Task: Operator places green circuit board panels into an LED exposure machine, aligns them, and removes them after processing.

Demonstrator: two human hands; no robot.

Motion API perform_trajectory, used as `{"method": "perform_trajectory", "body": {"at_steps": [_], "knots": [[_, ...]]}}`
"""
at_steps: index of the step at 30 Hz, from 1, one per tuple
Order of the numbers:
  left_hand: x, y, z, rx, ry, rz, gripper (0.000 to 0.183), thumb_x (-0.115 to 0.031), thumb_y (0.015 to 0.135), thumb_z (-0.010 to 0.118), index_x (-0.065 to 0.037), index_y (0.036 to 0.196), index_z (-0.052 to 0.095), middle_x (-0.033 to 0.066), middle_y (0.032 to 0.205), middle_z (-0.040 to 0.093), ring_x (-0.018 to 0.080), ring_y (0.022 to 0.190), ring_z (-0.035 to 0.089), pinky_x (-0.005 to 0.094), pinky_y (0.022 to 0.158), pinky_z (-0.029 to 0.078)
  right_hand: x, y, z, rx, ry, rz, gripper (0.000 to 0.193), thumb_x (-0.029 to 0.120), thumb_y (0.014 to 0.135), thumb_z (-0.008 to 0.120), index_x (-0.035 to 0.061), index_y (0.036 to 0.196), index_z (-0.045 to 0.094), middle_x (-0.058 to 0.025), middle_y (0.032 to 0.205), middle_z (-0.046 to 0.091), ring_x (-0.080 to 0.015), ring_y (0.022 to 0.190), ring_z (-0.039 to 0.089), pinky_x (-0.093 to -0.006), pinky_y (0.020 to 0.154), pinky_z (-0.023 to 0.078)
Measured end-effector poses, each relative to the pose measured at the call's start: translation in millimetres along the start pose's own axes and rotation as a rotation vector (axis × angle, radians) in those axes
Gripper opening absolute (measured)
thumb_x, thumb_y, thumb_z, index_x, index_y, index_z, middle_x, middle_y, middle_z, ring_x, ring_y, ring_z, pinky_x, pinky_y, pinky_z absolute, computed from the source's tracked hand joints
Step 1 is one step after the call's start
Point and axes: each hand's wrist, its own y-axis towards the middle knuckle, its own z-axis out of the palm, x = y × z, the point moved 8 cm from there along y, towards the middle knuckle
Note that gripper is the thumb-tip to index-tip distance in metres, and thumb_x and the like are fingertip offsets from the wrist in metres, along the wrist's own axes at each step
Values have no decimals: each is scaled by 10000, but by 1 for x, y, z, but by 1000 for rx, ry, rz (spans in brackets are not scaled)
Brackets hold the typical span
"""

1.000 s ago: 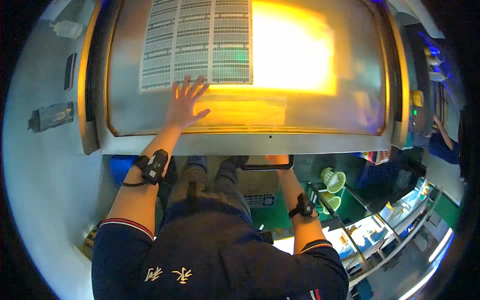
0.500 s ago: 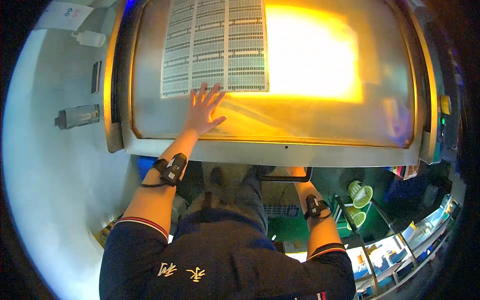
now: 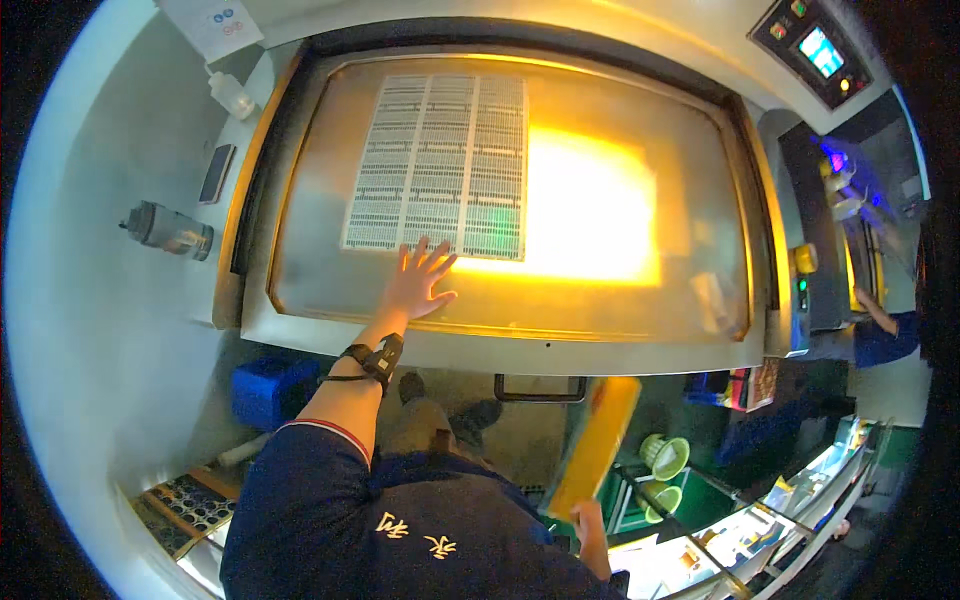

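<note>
My left hand (image 3: 413,282) lies with fingers spread on the machine's framed surface (image 3: 330,300), its fingertips at the near edge of a panel (image 3: 440,165). That panel is flat and pale, covered with rows of small dark marks in three columns. To its right, part of the surface glows bright yellow-white. Low on the right, my right hand (image 3: 590,522) grips the lower end of a long, flat yellow board (image 3: 598,445). The board is tilted and slightly blurred, held off to the side below the machine's front edge.
A black handle (image 3: 540,398) juts from the machine's front. At left are a dark bottle (image 3: 170,232), a phone (image 3: 217,173), a white squeeze bottle (image 3: 232,95) and a blue box (image 3: 272,390). Right: a control screen (image 3: 822,52), green baskets (image 3: 664,456) and another person's sleeve (image 3: 890,340).
My right hand has come away from the machine's front handle area and now holds the yellow board. The left hand stays at the panel's edge. The view has shifted, showing more of the machine's back.
</note>
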Motion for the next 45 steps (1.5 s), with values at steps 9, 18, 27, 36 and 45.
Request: {"method": "perform_trajectory", "body": {"at_steps": [9,18,27,36,45], "knots": [[-25,7,-4,-48,-56,61,822,-687,878,450,-269,1545,212,-9,1621,139,328,1487,102,596,1173,93,20,-105,-154,-535,-253,-389,397,152,740,606,-28,1093,602,-104,906,658,-270,784,632,-387,644,515],[-93,-78,-69,335,-436,413,922,-436,815,703,-127,1532,212,122,1591,218,361,1451,225,589,1144,215,397,-163,178,-31,-1405,-1308,469,-12,795,546,172,1215,642,-135,1190,653,-335,1064,629,-428,922,503],[66,-125,-6,259,-6,64,591,-85,813,610,-27,1379,450,188,1375,501,448,1204,516,541,1044,388,360,-54,420,262,-1735,-1398,674,43,780,615,103,1424,425,-98,1472,450,-272,1338,453,-468,1099,376],[254,181,-41,233,-393,-174,358,-109,928,498,-100,1282,546,240,1184,611,406,1081,601,472,934,495,632,49,616,260,-1713,-1371,658,-68,808,531,125,1430,434,-131,1359,551,-335,1247,522,-421,1078,417],[419,434,5,69,-156,-90,543,-82,769,682,-95,1300,568,192,1250,614,393,1191,551,456,1058,412,843,158,776,-50,-1717,-1474,758,90,807,670,210,1486,355,-74,1502,409,-280,1372,398,-453,1130,336]]}}
